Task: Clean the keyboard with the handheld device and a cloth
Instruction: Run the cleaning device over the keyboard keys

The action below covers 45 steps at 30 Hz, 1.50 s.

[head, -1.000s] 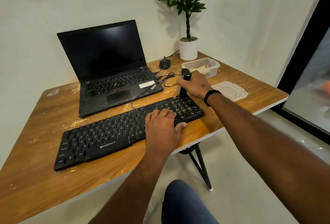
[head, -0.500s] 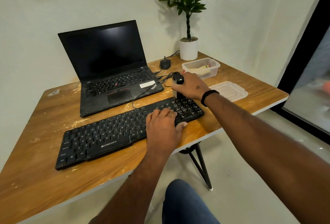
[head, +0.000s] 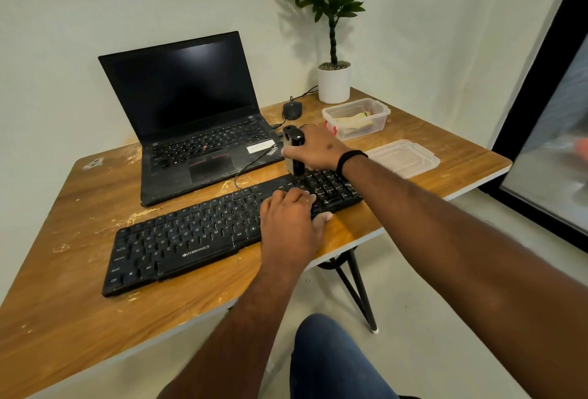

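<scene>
Table (head: 79,207): wood-grain top, semi-gloss, scuffed with pale scratches and worn patches; white edge band; black metal legs.
Keyboard (head: 191,239): black plastic, matt, white printed legends, dusty.
Laptop (head: 197,131): black matt casing, dusty palm rest, glossy dark screen, white paper label.
Handheld device (head: 292,150): black and grey plastic, slight sheen.
Container (head: 356,118): clear plastic, smooth, glossy; pale yellowish cloth-like contents.
Lid (head: 404,158): clear plastic, smooth.
Pot (head: 334,83): white, smooth, matt.
Mouse (head: 292,109): black plastic, matt.
Wristband (head: 346,158): black, matt.
</scene>
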Tool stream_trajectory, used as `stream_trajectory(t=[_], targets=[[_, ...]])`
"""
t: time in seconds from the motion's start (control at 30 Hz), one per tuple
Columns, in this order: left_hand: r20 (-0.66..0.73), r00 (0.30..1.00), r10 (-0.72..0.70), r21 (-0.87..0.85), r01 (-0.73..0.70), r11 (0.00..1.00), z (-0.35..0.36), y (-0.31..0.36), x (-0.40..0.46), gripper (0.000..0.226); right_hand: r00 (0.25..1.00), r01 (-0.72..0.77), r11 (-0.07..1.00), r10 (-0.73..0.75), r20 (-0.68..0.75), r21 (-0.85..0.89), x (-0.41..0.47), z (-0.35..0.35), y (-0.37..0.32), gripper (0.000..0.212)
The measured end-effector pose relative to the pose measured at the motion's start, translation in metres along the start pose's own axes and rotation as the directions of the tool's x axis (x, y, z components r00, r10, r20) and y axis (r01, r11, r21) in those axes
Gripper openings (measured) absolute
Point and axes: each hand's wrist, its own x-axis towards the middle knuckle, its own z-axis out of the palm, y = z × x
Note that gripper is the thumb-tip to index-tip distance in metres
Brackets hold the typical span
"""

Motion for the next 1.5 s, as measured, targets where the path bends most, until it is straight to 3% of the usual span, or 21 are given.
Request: stream_trajectory(t=[0.07, 0.1, 0.17, 0.23, 0.3, 0.4, 0.47, 0.53, 0.57, 0.63, 0.7, 0.83, 0.9, 0.97, 1.0, 1.1, 1.17, 1.27, 1.3, 1.4, 1.5], targets=[[-0.009, 1.0, 0.0, -0.004, 0.0, 1.0, 0.0, 0.0, 0.0, 0.051, 1.0, -0.023, 0.987, 0.022, 0.007, 0.162, -0.005, 0.0, 0.003, 0.018], [-0.009, 1.0, -0.001, -0.003, 0.001, 1.0, 0.0, 0.0, 0.0, 0.051, 0.999, -0.022, 0.991, 0.027, -0.034, 0.129, -0.006, -0.003, 0.006, 0.019], [-0.002, 1.0, -0.005, -0.002, 0.005, 1.0, -0.001, 0.0, 0.0, 0.051, 0.989, -0.056, 0.992, 0.04, -0.145, -0.111, -0.006, -0.011, 0.012, 0.025], [-0.005, 1.0, -0.008, -0.002, 0.008, 1.0, 0.0, 0.0, 0.001, 0.052, 0.967, -0.154, 0.91, 0.058, -0.25, -0.386, -0.007, -0.018, 0.012, 0.026], [-0.011, 1.0, -0.007, 0.004, 0.007, 1.0, 0.0, 0.0, 0.001, 0.051, 0.963, -0.166, 0.881, 0.05, -0.263, -0.442, -0.005, -0.017, 0.009, 0.027], [-0.012, 1.0, -0.007, 0.009, 0.007, 1.0, 0.0, 0.001, 0.001, 0.051, 0.997, -0.048, 0.981, 0.035, -0.072, -0.186, -0.002, -0.006, 0.004, 0.03], [-0.008, 1.0, -0.009, 0.007, 0.009, 1.0, -0.001, 0.001, 0.001, 0.051, 0.997, -0.075, 0.99, 0.07, 0.043, 0.116, -0.004, -0.002, 0.004, 0.03], [-0.007, 1.0, -0.01, 0.002, 0.01, 1.0, -0.001, 0.001, 0.0, 0.051, 0.992, -0.112, 0.967, 0.094, 0.088, 0.228, -0.007, -0.004, 0.006, 0.026], [-0.007, 1.0, -0.011, 0.0, 0.011, 1.0, -0.001, 0.001, 0.0, 0.051, 0.995, -0.094, 0.981, 0.088, 0.044, 0.172, -0.007, -0.006, 0.008, 0.023], [-0.009, 1.0, -0.008, 0.002, 0.008, 1.0, -0.001, 0.001, 0.001, 0.051, 0.993, -0.076, 0.989, 0.064, -0.099, -0.127, -0.004, -0.013, 0.012, 0.023], [-0.01, 1.0, -0.007, 0.008, 0.007, 1.0, -0.001, 0.001, 0.001, 0.05, 0.985, -0.089, 0.925, 0.027, -0.169, -0.37, -0.004, -0.019, 0.008, 0.026], [-0.011, 1.0, -0.003, 0.01, 0.003, 1.0, -0.001, 0.0, -0.001, 0.051, 0.997, 0.082, 0.971, -0.08, 0.018, -0.224, -0.007, -0.01, -0.001, 0.026], [-0.005, 1.0, -0.004, 0.012, 0.004, 1.0, -0.002, 0.001, 0.0, 0.051, 0.995, 0.099, 0.929, -0.095, 0.028, -0.355, -0.007, -0.008, -0.003, 0.022], [0.006, 1.0, -0.005, 0.017, 0.005, 1.0, -0.002, 0.002, 0.001, 0.051, 0.992, 0.051, 0.808, -0.107, -0.061, -0.588, -0.005, -0.015, -0.006, 0.021], [0.008, 1.0, -0.007, 0.017, 0.007, 1.0, -0.002, 0.002, 0.001, 0.051, 0.993, 0.042, 0.795, -0.102, -0.066, -0.606, -0.004, -0.019, -0.007, 0.021], [-0.011, 1.0, -0.002, 0.007, 0.002, 1.0, 0.0, 0.0, 0.0, 0.05, 0.987, 0.132, 0.932, -0.091, 0.136, -0.339, -0.003, -0.022, -0.008, 0.022], [-0.016, 1.0, 0.0, 0.005, 0.0, 1.0, 0.0, -0.001, 0.002, 0.049, 0.975, 0.136, 0.939, -0.071, 0.21, -0.315, -0.003, -0.025, -0.006, 0.02], [0.004, 1.0, -0.005, 0.017, 0.005, 1.0, -0.002, 0.001, 0.002, 0.05, 0.997, 0.041, 0.795, 0.003, 0.072, -0.605, 0.0, -0.042, 0.001, 0.022], [0.007, 1.0, -0.006, 0.02, 0.006, 1.0, -0.002, 0.001, 0.001, 0.05, 0.998, 0.028, 0.804, 0.012, 0.063, -0.594, 0.0, -0.048, 0.005, 0.02], [0.004, 1.0, -0.004, 0.021, 0.004, 1.0, -0.001, 0.0, -0.002, 0.051, 0.979, 0.081, 0.973, -0.038, 0.199, -0.215, -0.006, -0.047, 0.007, 0.015], [0.008, 1.0, -0.009, 0.022, 0.009, 1.0, -0.001, 0.0, 0.001, 0.052, 0.992, 0.062, 0.963, -0.03, 0.124, -0.261, -0.002, -0.042, 0.015, 0.02]])
